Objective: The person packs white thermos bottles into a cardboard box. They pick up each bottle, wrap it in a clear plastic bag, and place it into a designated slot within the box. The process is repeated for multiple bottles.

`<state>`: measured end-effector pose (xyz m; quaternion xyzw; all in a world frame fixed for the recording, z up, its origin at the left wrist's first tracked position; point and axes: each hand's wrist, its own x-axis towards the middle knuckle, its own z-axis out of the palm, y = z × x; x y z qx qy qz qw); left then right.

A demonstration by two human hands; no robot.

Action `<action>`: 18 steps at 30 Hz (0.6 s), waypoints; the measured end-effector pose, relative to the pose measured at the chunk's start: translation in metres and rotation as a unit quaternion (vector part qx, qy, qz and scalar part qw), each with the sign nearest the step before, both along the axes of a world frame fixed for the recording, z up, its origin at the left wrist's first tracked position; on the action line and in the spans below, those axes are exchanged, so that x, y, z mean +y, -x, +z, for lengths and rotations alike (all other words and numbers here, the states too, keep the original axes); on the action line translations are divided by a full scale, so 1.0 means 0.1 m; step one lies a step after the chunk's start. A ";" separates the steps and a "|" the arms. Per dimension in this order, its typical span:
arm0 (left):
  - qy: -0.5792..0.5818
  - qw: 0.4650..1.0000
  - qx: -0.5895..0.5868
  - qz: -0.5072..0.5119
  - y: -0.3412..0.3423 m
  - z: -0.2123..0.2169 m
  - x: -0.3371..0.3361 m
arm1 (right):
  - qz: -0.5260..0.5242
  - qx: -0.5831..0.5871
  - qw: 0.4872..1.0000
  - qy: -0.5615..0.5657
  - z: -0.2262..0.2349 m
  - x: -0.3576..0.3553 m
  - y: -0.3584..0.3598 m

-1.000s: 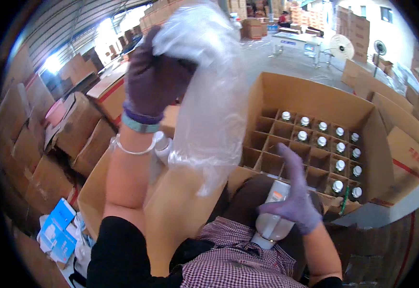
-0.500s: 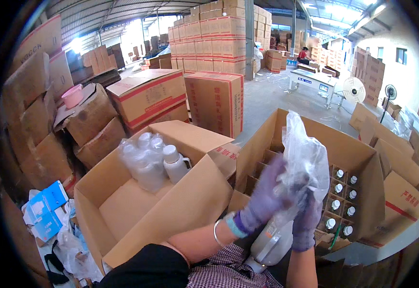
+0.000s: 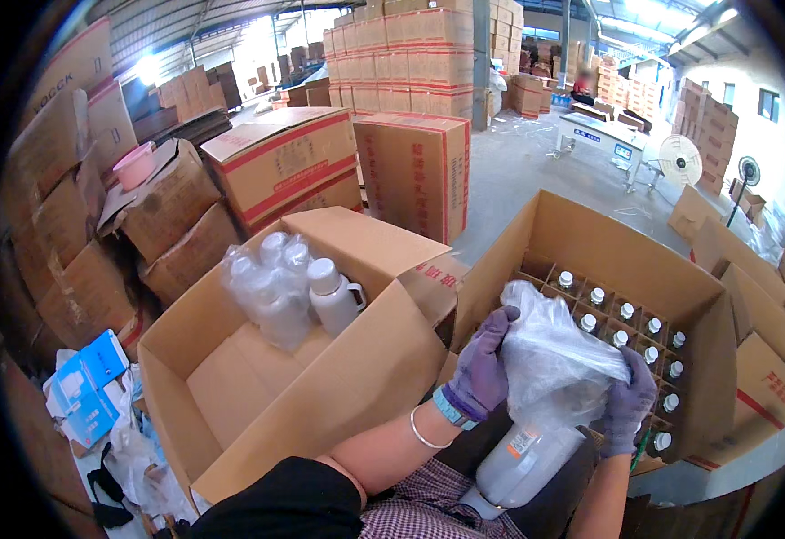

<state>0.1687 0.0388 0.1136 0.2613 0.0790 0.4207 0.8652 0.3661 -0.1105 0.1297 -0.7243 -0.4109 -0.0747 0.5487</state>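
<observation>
A clear plastic bag (image 3: 558,355) is stretched between my two gloved hands. My left hand (image 3: 482,364) pinches its left side, and my right hand (image 3: 628,400) grips its right side. Just below the bag, a pale grey vacuum flask (image 3: 527,460) with an orange label lies tilted on my lap, its white cap toward me. The bag's lower edge meets the flask's upper end; whether it goes around that end I cannot tell. In the open carton (image 3: 212,449) at the left stand several white flasks, one unwrapped with a handle (image 3: 334,301), others under clear plastic (image 3: 271,278).
At my right, an open carton (image 3: 711,314) with cardboard dividers holds several white-capped bottles (image 3: 626,312). Closed cartons (image 3: 415,175) stand beyond. Flattened cardboard, a pink basin (image 3: 134,166) and a blue box (image 3: 87,386) lie left. A fan (image 3: 748,171) and a person (image 3: 583,87) are farther off.
The bag has come down and spread wide between my hands, which have moved apart. More of the flask and of the right carton's bottles now shows. The view has shifted slightly.
</observation>
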 end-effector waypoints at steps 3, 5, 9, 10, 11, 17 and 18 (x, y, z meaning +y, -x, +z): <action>-0.008 0.992 0.032 -0.122 -0.04 0.10 -0.01 | -0.074 -0.043 0.995 0.048 -0.31 -0.08 -0.37; -0.082 0.971 0.106 -0.196 -0.09 -0.04 0.08 | -0.081 -0.005 0.996 0.026 -0.37 -0.07 -0.36; -0.390 0.863 0.230 -0.224 -0.13 -0.04 0.13 | 0.200 0.455 0.845 -0.198 -0.72 -0.27 -0.79; -0.507 0.793 0.273 -0.201 -0.13 -0.05 0.16 | 0.222 0.463 0.837 -0.191 -0.64 -0.29 -0.66; -0.625 0.708 0.311 -0.110 -0.13 -0.05 0.17 | 0.241 0.468 0.830 -0.185 -0.57 -0.32 -0.56; -0.413 0.883 0.221 0.012 -0.40 -0.29 0.40 | 0.208 0.247 0.946 -0.037 -0.72 -0.55 -0.61; -0.379 0.907 0.180 0.019 -0.43 -0.42 0.45 | 0.209 0.152 0.966 -0.014 -0.71 -0.49 -0.47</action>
